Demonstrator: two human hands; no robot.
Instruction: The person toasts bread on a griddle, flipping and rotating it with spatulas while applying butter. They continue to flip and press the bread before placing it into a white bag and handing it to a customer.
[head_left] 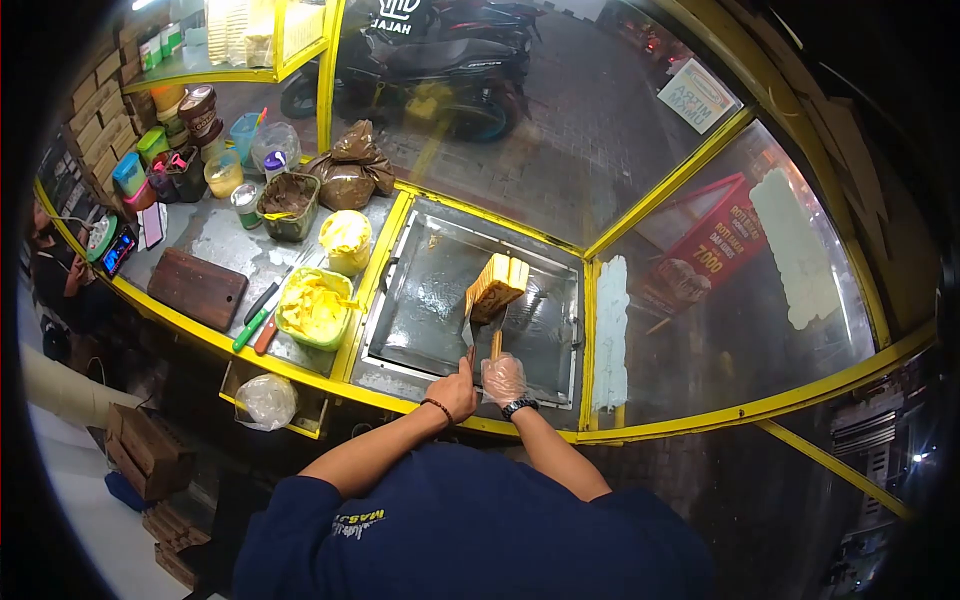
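Note:
On the dark flat griddle (425, 325), a block of toasted bread (499, 284) stands on its edge, with browned sides and a pale top. My left hand (452, 394), bare and with a beaded bracelet at the wrist, is closed on the handle of a metal spatula (468, 332). A clear plastic glove covers my right hand (504, 380), which grips a second spatula with a wooden handle (496, 345). Both blades reach the near end of the bread, one on each side; their tips are partly hidden.
Left of the griddle are a tub of yellow spread (312, 310), knives (258, 318), a wooden board (197, 289) and a tub of brown spread (287, 207). Yellow-framed glass (480, 180) encloses the counter. An open drawer (310, 412) holds a plastic bag.

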